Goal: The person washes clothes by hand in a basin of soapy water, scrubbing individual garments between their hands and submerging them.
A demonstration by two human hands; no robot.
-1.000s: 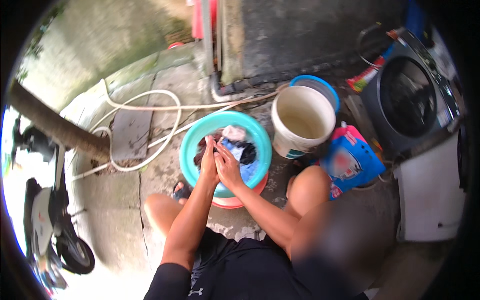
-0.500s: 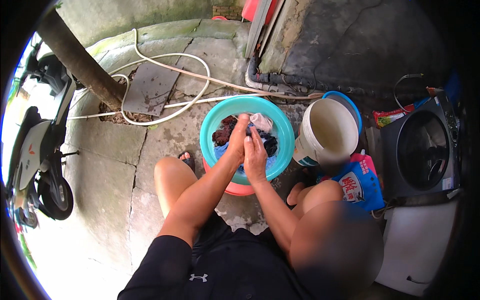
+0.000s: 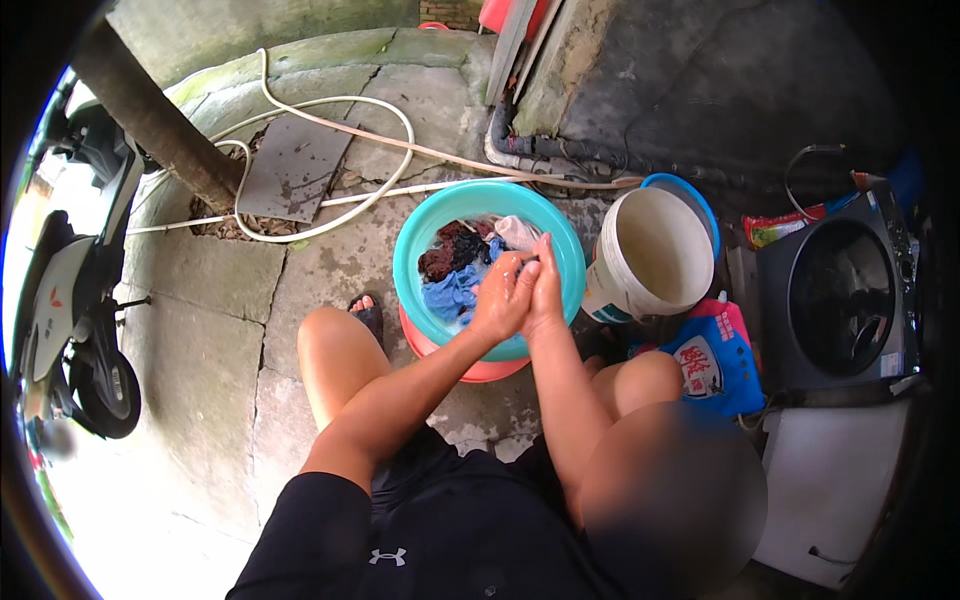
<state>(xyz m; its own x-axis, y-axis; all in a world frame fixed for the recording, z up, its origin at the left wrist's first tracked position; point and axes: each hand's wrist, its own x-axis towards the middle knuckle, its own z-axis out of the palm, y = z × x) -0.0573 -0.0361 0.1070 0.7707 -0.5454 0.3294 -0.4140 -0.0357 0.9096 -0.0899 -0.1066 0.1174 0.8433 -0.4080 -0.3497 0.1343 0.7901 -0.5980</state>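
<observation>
Left hand (image 3: 503, 300) and right hand (image 3: 546, 288) together, palm toward palm, above the right half of the basin (image 3: 407, 270); can't tell whether anything's pinched between! Below them, the clothes (image 3: 450, 293) lie inside the teal rim. A red tub (image 3: 480, 372) peeks out under the near edge. Tight on the right: the bucket (image 3: 605, 285) stands just beside that rim. Wider on the left, paving (image 3: 205, 320) stretching from basin to scooter (image 3: 70, 290).

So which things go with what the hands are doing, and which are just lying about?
Likely part of it:
- left hand and right hand
- teal basin
- clothes inside it
- white bucket beside it, perhaps

Likely just lying about:
- hose
- grey slab
- scooter
</observation>
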